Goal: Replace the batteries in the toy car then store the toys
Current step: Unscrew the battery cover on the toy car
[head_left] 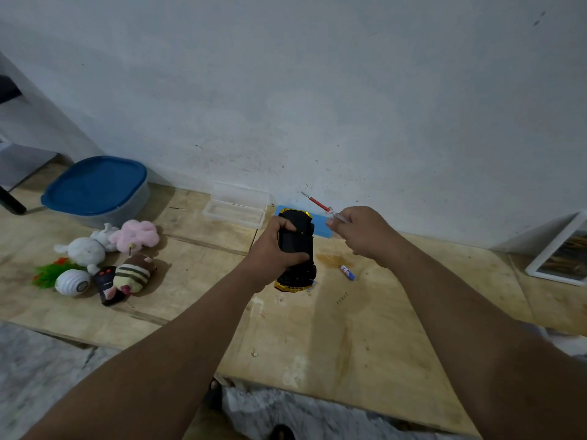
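Observation:
A black and yellow toy car (297, 249) lies upside down on the plywood board, its black underside up. My left hand (276, 246) grips it from the left side. My right hand (362, 233) hovers just right of the car and holds a red-shafted screwdriver (319, 204) with a clear handle, tip pointing up and left towards the wall. A blue and white battery (347, 272) lies on the board right of the car. A heap of small toys sits at the left: a pink plush (135, 235), a white plush (85, 250), a striped brown plush (133, 274).
A grey tub with a blue lid (95, 185) stands at the back left. An open clear plastic case (236, 206) rests by the wall, with a flat blue box (317, 222) behind the car. A white-framed picture (559, 252) leans at the right. The board's front edge (317, 395) drops to stone floor.

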